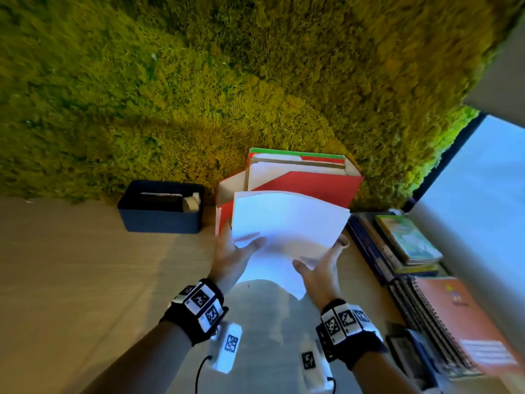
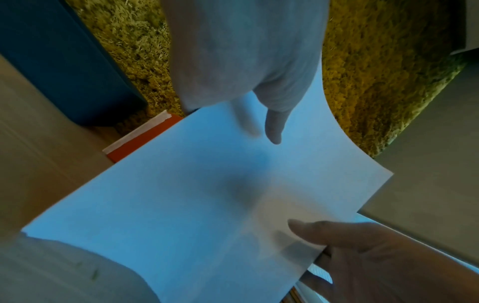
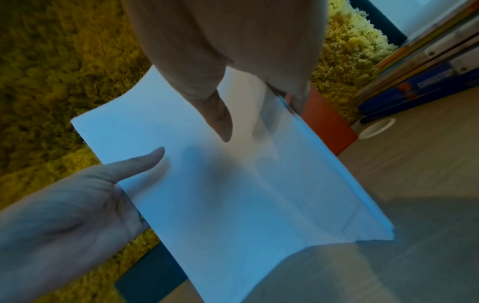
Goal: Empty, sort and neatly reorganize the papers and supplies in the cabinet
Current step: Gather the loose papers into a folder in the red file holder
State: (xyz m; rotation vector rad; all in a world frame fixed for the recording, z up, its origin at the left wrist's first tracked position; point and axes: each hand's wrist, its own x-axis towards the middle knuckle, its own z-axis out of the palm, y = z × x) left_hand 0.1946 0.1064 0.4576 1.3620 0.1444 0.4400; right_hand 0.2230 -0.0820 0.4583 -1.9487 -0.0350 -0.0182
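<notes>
Both hands are up in front of the person, holding one thin sheaf of white papers (image 1: 287, 223) between them above the pale wooden surface (image 1: 71, 265). How many sheets are in it I cannot count; an edge or two shows at the near corner. The left hand (image 1: 231, 258) pinches the left edge, thumb lying on top and fingers hidden beneath. The right hand (image 1: 322, 268) grips the right edge the same way, thumb on top, with one fingertip (image 1: 343, 241) curling round the far side. The sheaf bows slightly between the two grips.

Just behind the papers stands one red file holder (image 1: 326, 186) against the mossy green wall (image 1: 199, 81), with several folders and loose sheets upright in it, a green edge at the back. To its left sits one dark blue bin (image 1: 159, 218) holding a roll of tape (image 1: 193, 201) and something dark I cannot make out.

To the right lie two piles: a stack of books (image 1: 406, 243) with a green cover on top, and nearer, a pile of spiral notebooks (image 1: 454, 317) topped by an orange one.
</notes>
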